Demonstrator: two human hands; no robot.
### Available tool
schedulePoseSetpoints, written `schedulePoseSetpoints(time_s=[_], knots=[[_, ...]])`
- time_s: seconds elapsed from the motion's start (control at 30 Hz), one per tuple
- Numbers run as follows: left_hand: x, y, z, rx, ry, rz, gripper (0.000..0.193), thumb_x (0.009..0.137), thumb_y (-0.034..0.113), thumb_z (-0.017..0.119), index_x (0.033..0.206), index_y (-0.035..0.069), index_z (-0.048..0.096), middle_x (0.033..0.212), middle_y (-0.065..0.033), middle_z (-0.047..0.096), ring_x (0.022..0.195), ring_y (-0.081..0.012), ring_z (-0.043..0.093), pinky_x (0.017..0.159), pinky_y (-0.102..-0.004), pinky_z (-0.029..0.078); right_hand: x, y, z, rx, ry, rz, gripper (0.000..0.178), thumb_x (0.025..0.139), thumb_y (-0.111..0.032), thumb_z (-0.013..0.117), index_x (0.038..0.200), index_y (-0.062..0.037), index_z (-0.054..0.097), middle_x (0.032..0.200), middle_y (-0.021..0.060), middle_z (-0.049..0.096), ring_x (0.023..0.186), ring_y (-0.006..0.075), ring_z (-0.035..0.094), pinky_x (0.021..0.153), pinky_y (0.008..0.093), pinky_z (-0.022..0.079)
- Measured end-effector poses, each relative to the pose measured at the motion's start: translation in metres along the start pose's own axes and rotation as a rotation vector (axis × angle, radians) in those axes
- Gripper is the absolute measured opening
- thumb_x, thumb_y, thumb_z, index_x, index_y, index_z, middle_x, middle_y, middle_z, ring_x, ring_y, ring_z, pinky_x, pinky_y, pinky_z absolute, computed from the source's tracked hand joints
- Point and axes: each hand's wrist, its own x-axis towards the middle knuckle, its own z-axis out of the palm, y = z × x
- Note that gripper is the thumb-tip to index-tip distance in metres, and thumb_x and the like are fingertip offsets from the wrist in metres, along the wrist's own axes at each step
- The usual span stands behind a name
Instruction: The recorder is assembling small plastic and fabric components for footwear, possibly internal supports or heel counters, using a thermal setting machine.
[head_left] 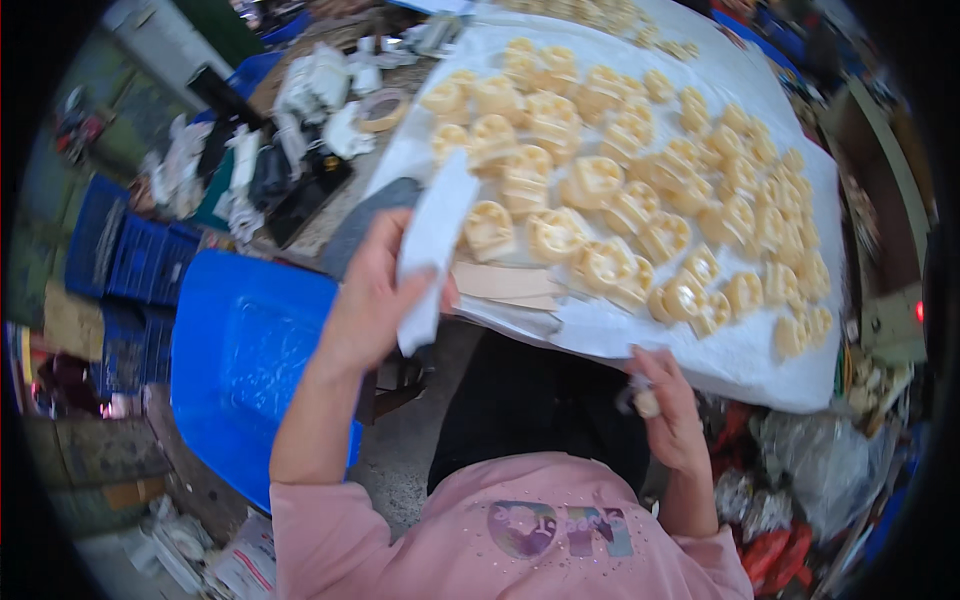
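Observation:
My left hand (378, 290) is closed around a long white strip (436, 240), perhaps paper or cloth, held upright at the table's near left edge. Close to the table's front edge, my right hand (670, 412) has its fingers curled round a small cream-coloured piece (646, 402); it is blurred, so its kind does not show. Beyond both hands, many pale yellow moulded pieces (557, 235) with hollows lie on a white sheet (590, 335). Beside the left hand, flat beige strips (508, 284) lie at the sheet's near edge.
A blue plastic tub (262, 335) stands left of my left arm, with blue crates (150, 260) behind it. White bundles (315, 85), a tape roll (382, 110) and a dark phone-like slab (310, 200) crowd the far left. Clear plastic bags (825, 465) lie at right.

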Motion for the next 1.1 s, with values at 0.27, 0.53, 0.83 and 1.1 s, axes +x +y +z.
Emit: schedulePoseSetpoints(time_s=[0.27, 0.53, 0.83, 1.1], knots=[[-0.046, -0.05, 0.119, -0.053, -0.198, -0.092, 0.035, 0.091, 0.018, 0.047, 0.119, -0.003, 0.043, 0.077, -0.0049, 0.057, 0.061, -0.0098, 0.054, 0.054, -0.0229, 0.045, 0.011, -0.015, 0.002, -0.313, 0.156, -0.154, 0.047, 0.064, 0.007, 0.058, 0.108, -0.0089, 0.06, 0.08, 0.0074, 0.052, 0.071, 0.0218, 0.056, 0.058, 0.0319, 0.048], [-0.058, -0.064, 0.155, 0.155, -0.267, -0.093, 0.029, 0.093, 0.014, 0.042, 0.118, -0.001, 0.047, 0.074, -0.0058, 0.059, 0.057, -0.0091, 0.052, 0.053, -0.0232, 0.044, -0.003, -0.007, 0.003, -0.369, 0.171, -0.09, 0.046, 0.064, 0.003, 0.061, 0.108, -0.0101, 0.059, 0.08, 0.0065, 0.051, 0.07, 0.0224, 0.057, 0.054, 0.0324, 0.048], [-0.052, -0.065, 0.157, 0.118, -0.217, -0.065, 0.03, 0.094, 0.017, 0.042, 0.116, -0.002, 0.05, 0.077, -0.0067, 0.061, 0.06, -0.0087, 0.054, 0.054, -0.0231, 0.044, -0.011, 0.005, 0.0, -0.249, 0.179, -0.054, 0.047, 0.064, 0.012, 0.055, 0.106, -0.0066, 0.058, 0.079, 0.0106, 0.049, 0.067, 0.026, 0.054, 0.056, 0.0334, 0.045], [-0.053, -0.077, 0.158, -0.121, -0.202, -0.14, 0.031, 0.095, 0.021, 0.042, 0.112, -0.003, 0.052, 0.082, -0.0049, 0.061, 0.07, -0.009, 0.056, 0.063, -0.0224, 0.045, -0.005, 0.011, 0.011, -0.136, 0.232, -0.07, 0.044, 0.064, 0.011, 0.055, 0.105, -0.0059, 0.056, 0.082, 0.0108, 0.051, 0.068, 0.025, 0.057, 0.057, 0.0318, 0.049]])
